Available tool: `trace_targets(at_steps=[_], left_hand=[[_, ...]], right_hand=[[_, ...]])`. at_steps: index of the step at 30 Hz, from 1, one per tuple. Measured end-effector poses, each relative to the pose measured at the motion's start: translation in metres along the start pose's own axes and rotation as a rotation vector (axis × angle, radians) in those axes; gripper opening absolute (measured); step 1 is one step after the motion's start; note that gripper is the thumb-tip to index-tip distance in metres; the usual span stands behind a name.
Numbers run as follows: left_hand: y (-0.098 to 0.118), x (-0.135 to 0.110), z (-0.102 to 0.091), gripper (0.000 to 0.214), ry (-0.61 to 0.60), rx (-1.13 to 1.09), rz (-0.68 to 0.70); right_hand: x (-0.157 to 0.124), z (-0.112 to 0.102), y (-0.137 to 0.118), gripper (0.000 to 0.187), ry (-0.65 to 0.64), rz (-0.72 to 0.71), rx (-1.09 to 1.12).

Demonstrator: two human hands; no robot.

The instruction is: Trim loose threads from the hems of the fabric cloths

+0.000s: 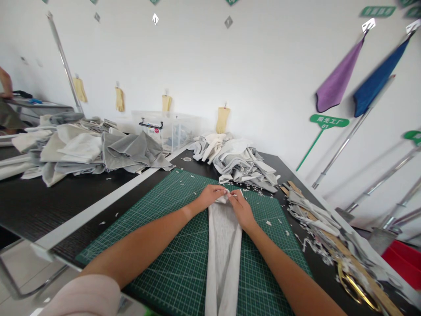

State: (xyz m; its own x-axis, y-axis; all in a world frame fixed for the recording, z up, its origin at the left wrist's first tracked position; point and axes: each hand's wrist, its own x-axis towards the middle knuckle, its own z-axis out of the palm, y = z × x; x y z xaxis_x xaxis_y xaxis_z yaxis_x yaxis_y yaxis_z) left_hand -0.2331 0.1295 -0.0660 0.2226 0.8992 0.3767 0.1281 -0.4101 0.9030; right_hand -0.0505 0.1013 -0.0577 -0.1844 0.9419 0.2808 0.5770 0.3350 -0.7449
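Observation:
A long pale grey strip of fabric runs up the green cutting mat from the bottom edge of the view. Its far end is pinched between my left hand and my right hand. The fingertips of both hands nearly meet over that end, the left thumb and fingers closed on its left part, the right ones on its right part. The fabric's sides look folded inward, and its far edge is bunched under the fingers. Small white scraps are scattered on the mat around it.
Beyond the mat lies a heap of grey and white fabric; a larger fabric pile is at left, beside a clear plastic box. Gold-handled scissors, a wooden strip and cuttings lie at right. Another person's arm shows far left.

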Motion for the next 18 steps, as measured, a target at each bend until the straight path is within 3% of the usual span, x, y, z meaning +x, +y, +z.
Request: trace_targets(at_steps=[11, 18], left_hand=[[-0.014, 0.003, 0.0, 0.044, -0.004, -0.017, -0.009], [-0.01, 0.0, -0.001, 0.047, -0.024, 0.006, -0.011]], right_hand=[[-0.002, -0.002, 0.002, 0.034, -0.022, -0.078, -0.024], [-0.002, -0.001, 0.004, 0.036, -0.024, -0.095, -0.055]])
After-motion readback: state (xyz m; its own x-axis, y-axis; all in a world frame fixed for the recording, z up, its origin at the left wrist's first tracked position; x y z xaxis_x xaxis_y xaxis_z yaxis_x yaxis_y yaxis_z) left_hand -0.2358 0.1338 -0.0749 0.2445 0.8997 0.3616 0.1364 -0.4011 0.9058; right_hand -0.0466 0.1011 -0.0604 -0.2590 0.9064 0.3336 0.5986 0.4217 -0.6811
